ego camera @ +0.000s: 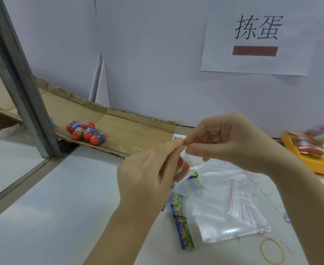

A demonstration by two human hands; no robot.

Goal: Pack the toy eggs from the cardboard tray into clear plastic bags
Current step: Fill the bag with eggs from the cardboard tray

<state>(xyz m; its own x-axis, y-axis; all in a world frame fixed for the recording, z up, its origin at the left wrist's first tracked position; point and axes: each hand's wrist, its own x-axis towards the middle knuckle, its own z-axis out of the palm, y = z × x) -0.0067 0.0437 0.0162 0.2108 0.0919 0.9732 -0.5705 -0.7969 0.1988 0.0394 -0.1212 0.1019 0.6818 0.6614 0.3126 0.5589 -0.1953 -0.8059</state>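
Clear plastic bag, red eggs already inside, is pinched at its mouth by fingers of left hand and right hand at frame centre, hung below them; remaining toy eggs are clustered on cardboard tray centre-left, nearer the left hand.

Both hands are raised mid-frame with their fingertips almost meeting. Left hand: back to the camera, thumb and forefinger reaching up-right and pinching the top edge of the clear bag. Right hand: thumb and index pinch the same edge just beside the left's tips, and the other fingers curl into the palm, facing the camera. Left forearm rises from the bottom edge. Right forearm enters from the lower right. Both are bare.
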